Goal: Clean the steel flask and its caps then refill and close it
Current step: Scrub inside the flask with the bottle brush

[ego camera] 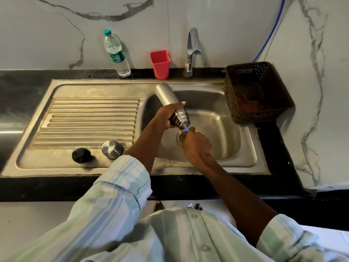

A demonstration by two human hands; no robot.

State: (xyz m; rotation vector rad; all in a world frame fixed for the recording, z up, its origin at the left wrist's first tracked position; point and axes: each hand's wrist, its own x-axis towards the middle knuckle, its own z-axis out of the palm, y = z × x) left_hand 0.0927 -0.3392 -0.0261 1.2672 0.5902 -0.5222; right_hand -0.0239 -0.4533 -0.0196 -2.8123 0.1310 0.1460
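Steel flask is held over the sink basin, tilted, with its bottom up toward the wall and its open mouth pointing down toward the person. Nearest to me, the person wears a pale striped shirt, and both forearms reach forward over the black counter edge. The right hand is below the mouth of the flask, over the drain; its fingers are curled around something with a blue tip that goes into the mouth, but what it is I cannot tell, because the hand hides most of it. The left hand grips the flask at its ribbed neck, fingers wrapped around it.

On the near part of the drainboard, left of the arms, stand two caps just beside each other: a black inner cap and a steel outer cap. To the right of the basin, a brown perforated basket stands on the counter with something reddish-brown inside.

At the wall, from left to right, stand a clear plastic water bottle with a green cap, a red cup, and the chrome tap. A blue hose runs down the marble wall toward the basket.
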